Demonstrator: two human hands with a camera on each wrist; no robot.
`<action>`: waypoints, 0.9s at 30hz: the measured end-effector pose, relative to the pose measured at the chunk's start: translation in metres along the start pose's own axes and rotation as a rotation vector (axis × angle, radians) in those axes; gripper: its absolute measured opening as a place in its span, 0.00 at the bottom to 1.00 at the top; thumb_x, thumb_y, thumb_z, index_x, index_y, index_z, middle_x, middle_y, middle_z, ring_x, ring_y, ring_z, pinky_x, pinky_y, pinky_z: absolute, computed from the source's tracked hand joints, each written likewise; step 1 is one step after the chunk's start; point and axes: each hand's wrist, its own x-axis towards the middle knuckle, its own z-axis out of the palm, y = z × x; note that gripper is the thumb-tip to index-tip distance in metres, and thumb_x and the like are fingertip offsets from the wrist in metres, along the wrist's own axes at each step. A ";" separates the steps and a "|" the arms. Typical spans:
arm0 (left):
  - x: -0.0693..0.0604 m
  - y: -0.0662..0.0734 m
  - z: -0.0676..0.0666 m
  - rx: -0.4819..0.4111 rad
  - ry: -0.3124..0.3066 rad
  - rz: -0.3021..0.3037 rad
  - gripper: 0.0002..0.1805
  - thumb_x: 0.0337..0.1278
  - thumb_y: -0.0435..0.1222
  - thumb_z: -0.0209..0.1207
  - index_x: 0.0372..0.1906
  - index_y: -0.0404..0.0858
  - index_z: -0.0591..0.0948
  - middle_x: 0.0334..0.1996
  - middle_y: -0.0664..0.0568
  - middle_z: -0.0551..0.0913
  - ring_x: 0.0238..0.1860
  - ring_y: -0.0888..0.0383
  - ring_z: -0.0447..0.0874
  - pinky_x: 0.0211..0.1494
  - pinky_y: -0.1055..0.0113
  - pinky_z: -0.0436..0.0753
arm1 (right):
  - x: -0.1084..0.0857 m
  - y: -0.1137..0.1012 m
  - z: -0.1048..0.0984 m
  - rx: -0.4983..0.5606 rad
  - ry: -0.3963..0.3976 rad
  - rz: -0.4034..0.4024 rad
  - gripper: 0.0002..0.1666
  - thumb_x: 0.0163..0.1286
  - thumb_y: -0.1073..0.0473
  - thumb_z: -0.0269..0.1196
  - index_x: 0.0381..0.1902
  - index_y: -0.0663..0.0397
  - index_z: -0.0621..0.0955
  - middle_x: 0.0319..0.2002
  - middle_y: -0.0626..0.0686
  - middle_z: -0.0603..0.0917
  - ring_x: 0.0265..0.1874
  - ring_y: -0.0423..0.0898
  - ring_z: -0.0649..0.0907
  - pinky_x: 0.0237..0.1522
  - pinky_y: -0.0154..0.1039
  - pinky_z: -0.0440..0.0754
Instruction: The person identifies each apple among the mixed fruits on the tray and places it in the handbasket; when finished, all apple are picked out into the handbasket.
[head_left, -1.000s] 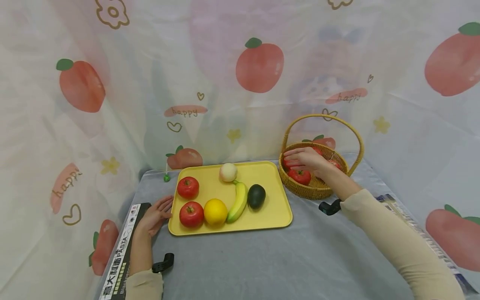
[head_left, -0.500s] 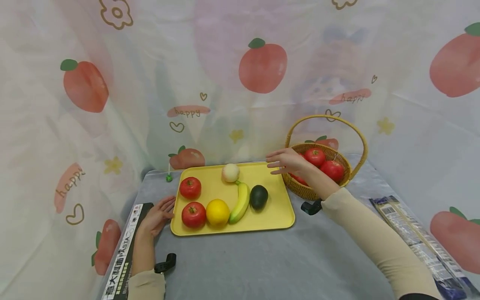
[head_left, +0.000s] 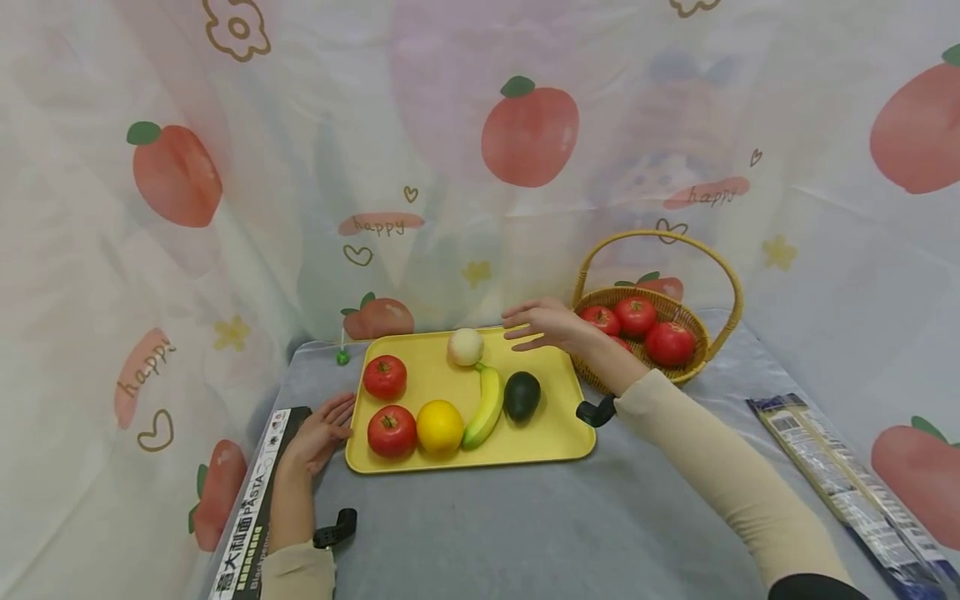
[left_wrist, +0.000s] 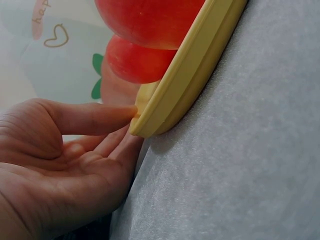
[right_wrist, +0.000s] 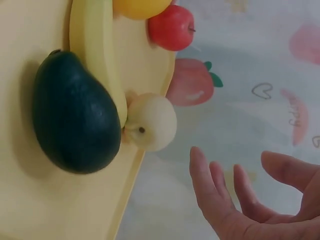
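Head view, right hand [head_left: 551,325]: fingers released; avoid nudging pale fruit [head_left: 466,347].
Left hand [head_left: 318,435]: fingers released; thumb touches tray [head_left: 558,433], best lightly.

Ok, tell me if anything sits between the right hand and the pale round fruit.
Nothing visible does: the head and right wrist views show only a gap between the right hand and the pale round fruit. The banana and dark green fruit lie off that line, nearer the person.
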 end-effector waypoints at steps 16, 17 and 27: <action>0.003 -0.002 -0.003 -0.011 0.000 0.011 0.46 0.58 0.10 0.46 0.82 0.28 0.49 0.83 0.35 0.50 0.83 0.45 0.47 0.61 0.76 0.77 | 0.026 -0.007 0.051 -0.024 -0.116 -0.011 0.26 0.79 0.60 0.59 0.71 0.63 0.75 0.72 0.69 0.71 0.69 0.65 0.76 0.66 0.62 0.75; 0.003 -0.002 -0.003 -0.015 0.005 0.010 0.46 0.58 0.10 0.46 0.82 0.28 0.50 0.83 0.35 0.50 0.83 0.45 0.48 0.60 0.77 0.77 | 0.028 -0.007 0.054 -0.028 -0.119 -0.008 0.25 0.79 0.60 0.59 0.70 0.63 0.75 0.72 0.69 0.72 0.69 0.65 0.76 0.66 0.62 0.75; 0.004 -0.003 -0.002 -0.011 0.021 -0.001 0.46 0.58 0.10 0.47 0.82 0.29 0.51 0.82 0.36 0.52 0.83 0.46 0.49 0.69 0.71 0.74 | 0.049 -0.006 0.077 0.007 -0.143 0.046 0.24 0.79 0.62 0.59 0.69 0.65 0.76 0.71 0.64 0.73 0.69 0.66 0.75 0.66 0.64 0.75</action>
